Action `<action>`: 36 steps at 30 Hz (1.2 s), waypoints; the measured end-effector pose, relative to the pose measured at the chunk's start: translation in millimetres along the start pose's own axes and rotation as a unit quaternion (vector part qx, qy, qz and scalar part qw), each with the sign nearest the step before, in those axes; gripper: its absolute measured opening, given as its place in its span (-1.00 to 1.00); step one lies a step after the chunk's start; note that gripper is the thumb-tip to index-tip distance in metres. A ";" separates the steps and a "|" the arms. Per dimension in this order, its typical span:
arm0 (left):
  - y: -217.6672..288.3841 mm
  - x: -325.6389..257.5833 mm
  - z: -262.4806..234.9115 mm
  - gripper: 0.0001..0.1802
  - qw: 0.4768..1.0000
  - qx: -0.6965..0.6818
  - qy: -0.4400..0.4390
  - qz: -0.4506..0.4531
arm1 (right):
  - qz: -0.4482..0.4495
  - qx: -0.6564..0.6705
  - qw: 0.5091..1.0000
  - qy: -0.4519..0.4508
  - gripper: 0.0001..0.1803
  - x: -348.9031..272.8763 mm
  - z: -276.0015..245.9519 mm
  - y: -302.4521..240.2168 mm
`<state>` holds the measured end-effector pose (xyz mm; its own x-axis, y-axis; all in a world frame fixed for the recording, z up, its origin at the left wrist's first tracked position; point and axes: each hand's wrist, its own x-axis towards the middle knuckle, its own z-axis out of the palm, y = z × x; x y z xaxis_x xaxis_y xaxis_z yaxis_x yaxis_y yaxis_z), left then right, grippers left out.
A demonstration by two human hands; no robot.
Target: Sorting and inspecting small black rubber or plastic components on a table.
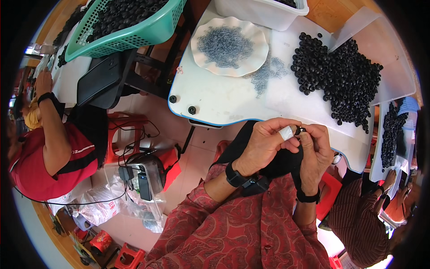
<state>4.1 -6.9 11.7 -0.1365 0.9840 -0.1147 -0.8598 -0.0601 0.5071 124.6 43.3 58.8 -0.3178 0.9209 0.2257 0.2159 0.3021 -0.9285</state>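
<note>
Hands: two of the wearer's own, low centre-right of the frame, meeting above the table edge.
Left hand [264, 143]: fingers curled narrow, index tip wrapped in white tape, pinching a small black rubber ring [301, 130].
Right hand [316, 152]: fingers bent close, tips touching the same ring from the right side.
Ring position: between the two sets of fingertips, just beside the taped finger, held clear of the table.
Wrists: one black band on each.
White table with blue edge [215, 105]: one, centre of frame.
Heap of black rubber rings [345, 76]: one large pile, upper right; too many to count.
Loose rings near table's left edge: two [173, 99].
White scalloped plate [229, 45]: one, upper centre, holding small grey rings; more spilled just right of it.
Teal plastic basket [130, 31]: one, upper left, full of black pieces.
White plastic tub [264, 11]: one, top centre.
Other people: one in red at left, one in striped brown at lower right.
</note>
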 end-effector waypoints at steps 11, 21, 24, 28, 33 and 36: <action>0.0 0.2 1.5 -0.71 1.000 -0.005 0.001 0.000 | 0.038 0.086 0.996 -0.005 -0.89 -0.1 -2.0 6.0; -1.1 1.1 1.9 -0.71 1.000 -0.006 0.001 0.002 | 0.044 0.118 0.992 -0.001 -0.90 -0.9 -0.4 8.7; -2.1 1.5 0.6 -0.71 1.000 -0.017 -0.002 -0.004 | 0.051 0.130 0.990 -0.002 -0.90 -0.9 -0.9 10.4; -2.7 1.1 0.0 -0.70 1.000 -0.024 -0.002 -0.007 | 0.048 0.139 0.989 0.001 -0.89 -1.3 0.0 10.9; -1.9 0.8 0.7 -0.70 1.000 -0.020 0.000 -0.007 | 0.045 0.129 0.991 0.002 -0.90 -1.5 0.2 9.5; -1.0 0.4 1.4 -0.70 1.000 -0.013 -0.002 -0.002 | 0.036 0.106 0.994 0.003 -0.91 -1.7 0.0 9.5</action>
<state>5.6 -6.2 12.3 -0.1312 0.9848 -0.1139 -0.8728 -0.0602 0.4843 127.2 44.6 49.6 -0.3020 0.9403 0.1571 0.0378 0.1764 -0.9836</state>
